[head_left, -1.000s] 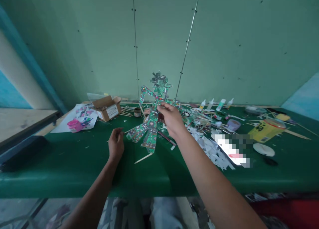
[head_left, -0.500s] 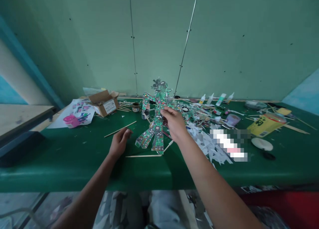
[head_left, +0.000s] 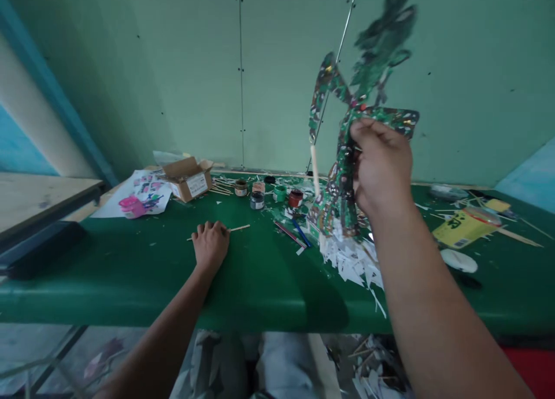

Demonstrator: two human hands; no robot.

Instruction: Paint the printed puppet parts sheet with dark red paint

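My right hand [head_left: 380,163] is closed round the body of a green patterned paper puppet [head_left: 342,179] and holds it upright in the air above the green table [head_left: 130,283]. The puppet's head is blurred near the top of the picture, and a thin wooden stick [head_left: 314,169] hangs from its arm. My left hand [head_left: 210,247] rests knuckles-up on the table with its fingers curled on a thin wooden stick [head_left: 239,228] that pokes out to its right.
Small paint pots [head_left: 256,199] stand behind the left hand, with brushes [head_left: 291,235] and a heap of white paper scraps [head_left: 351,260] to the right. A cardboard box [head_left: 189,178] and printed sheet [head_left: 145,192] lie at back left; a yellow packet [head_left: 459,226] and white lid [head_left: 458,260] at right.
My right hand has lifted the puppet off the table and up to the right. My left hand has drawn back a little and closed on a stick.
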